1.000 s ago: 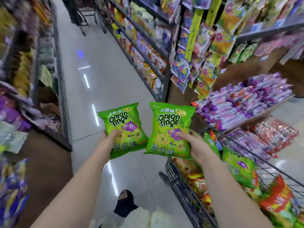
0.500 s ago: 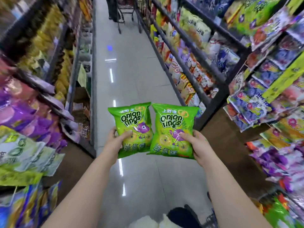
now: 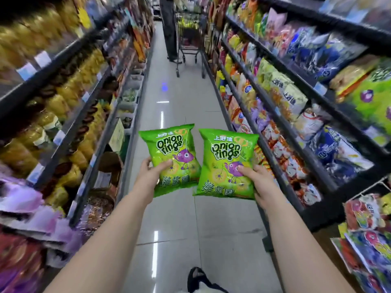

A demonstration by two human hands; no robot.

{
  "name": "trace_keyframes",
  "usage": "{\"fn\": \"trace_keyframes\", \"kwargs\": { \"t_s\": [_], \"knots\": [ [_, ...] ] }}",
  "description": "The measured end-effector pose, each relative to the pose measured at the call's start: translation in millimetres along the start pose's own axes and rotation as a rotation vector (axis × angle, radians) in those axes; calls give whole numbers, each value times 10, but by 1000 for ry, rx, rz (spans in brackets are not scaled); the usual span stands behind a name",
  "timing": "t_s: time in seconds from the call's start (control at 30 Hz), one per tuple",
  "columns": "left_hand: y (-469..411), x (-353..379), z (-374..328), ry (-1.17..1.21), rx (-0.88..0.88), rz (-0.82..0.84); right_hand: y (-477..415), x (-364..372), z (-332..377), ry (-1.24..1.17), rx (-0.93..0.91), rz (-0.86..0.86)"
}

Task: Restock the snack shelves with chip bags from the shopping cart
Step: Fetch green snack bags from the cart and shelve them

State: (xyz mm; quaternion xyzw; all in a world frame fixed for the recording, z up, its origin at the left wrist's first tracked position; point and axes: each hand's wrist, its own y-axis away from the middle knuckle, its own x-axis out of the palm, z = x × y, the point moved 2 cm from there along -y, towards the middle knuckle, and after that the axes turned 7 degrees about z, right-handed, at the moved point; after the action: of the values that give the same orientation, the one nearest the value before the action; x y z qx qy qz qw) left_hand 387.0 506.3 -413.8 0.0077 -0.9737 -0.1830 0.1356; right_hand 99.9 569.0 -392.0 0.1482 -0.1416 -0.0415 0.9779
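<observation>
**A:** Shelving crammed with snack packets lines both sides of the glossy grey tiled aisle floor (image 3: 173,225). Where are the two bags?

**B:** They are held up mid-aisle, side by side and just apart. The left hand (image 3: 151,176) pinches the left green foil "Onion Rings" bag (image 3: 171,153) at its lower left corner, thumb across the front. The right hand (image 3: 262,185) pinches the right green foil "Onion Rings" bag (image 3: 227,163) the same way at its lower right corner.

**A:** Which way is their slot?

**B:** Probably beside the blurred green purple-mascot packs (image 3: 372,102) on the black metal shelving (image 3: 321,180) at right, high and to the right of both hands. The right hand is nearer, so its bag likely goes first. Both bags stand upright, tops pointing far down the aisle.
</observation>
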Motion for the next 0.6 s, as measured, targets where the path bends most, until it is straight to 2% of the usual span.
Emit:
{"fn": "trace_keyframes", "kwargs": {
  "t_s": [0.27,0.6],
  "knots": [
    [-1580,683,-1117,-12,99,67,-1752,115,1190,43,-92,41],
    [-3968,1493,-2367,-42,144,236,-3671,164,2493,15,-263,-69]
  ]
}}
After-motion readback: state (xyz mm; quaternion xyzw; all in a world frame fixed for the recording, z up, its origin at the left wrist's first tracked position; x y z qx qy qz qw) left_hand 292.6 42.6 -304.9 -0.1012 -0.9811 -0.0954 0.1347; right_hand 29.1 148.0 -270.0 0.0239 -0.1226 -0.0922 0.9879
